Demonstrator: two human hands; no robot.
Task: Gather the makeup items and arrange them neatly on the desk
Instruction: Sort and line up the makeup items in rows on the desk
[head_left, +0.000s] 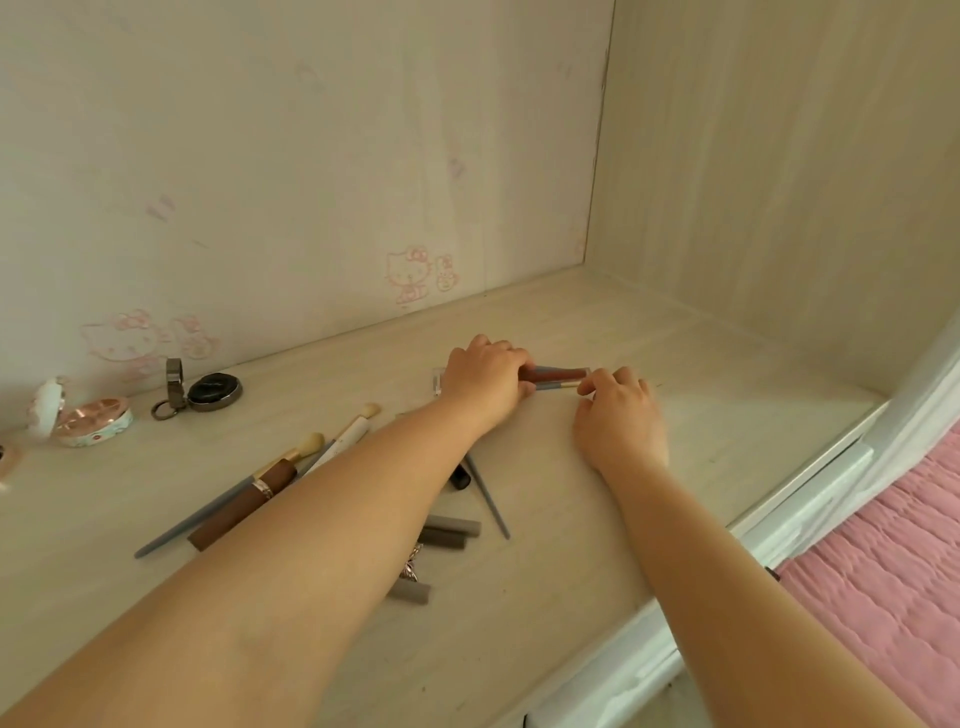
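At frame centre, the left hand (485, 382) and right hand (618, 410) pinch opposite ends of two lip gloss tubes (555, 378), seemingly squaring them side by side on the desk (571, 519).

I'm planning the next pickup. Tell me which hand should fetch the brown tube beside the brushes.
Left, probably. The left hand has its forearm lying right beside the brown tube, on the desk's left side. The right hand pinches the end of the slim tubes, farther right.
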